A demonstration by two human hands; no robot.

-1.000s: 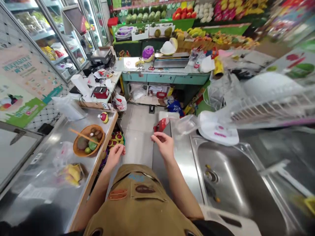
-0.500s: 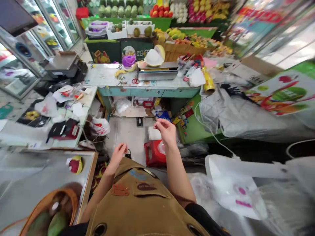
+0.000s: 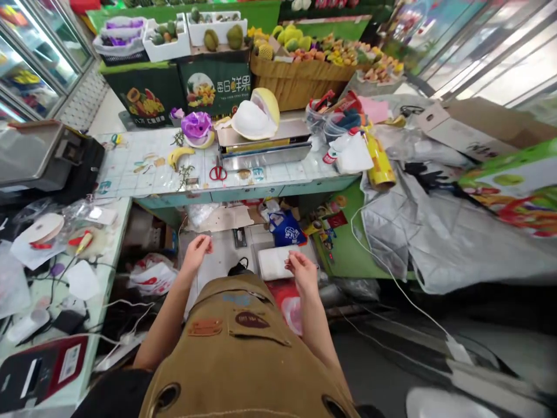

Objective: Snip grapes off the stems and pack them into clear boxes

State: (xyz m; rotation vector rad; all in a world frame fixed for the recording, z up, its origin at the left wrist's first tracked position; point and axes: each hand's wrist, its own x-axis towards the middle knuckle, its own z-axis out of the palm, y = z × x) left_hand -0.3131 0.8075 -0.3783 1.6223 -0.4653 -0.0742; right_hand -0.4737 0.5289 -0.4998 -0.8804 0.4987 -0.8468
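My left hand (image 3: 198, 253) hangs in the air over the floor, in front of the brown apron (image 3: 243, 366). Its fingers are loosely curled, and nothing shows in them. My right hand (image 3: 302, 270) is held at about the same height, with thumb and fingers drawn loosely together and no object visible between them. In the view it overlaps the edge of a white box (image 3: 276, 261) on the floor. Ahead of both hands stands a counter (image 3: 152, 157) with red-handled scissors (image 3: 218, 172), a banana (image 3: 179, 155), a metal wrapping tray (image 3: 265, 152) and a peeled pomelo (image 3: 270, 110).
A side table (image 3: 104, 232) at left bears cables and a red-black device (image 3: 43, 371). At right, a grey quilted cover (image 3: 439, 226) hangs over a green surface, and a white cable (image 3: 387, 249) runs down. Below the counter lies a blue bag (image 3: 286, 228). Fruit crates (image 3: 167, 40) stand behind.
My view has moved forward, so the counter is nearer. My left hand has shifted left and up in the picture, my right hand lower. The fruit bowl has left the view.
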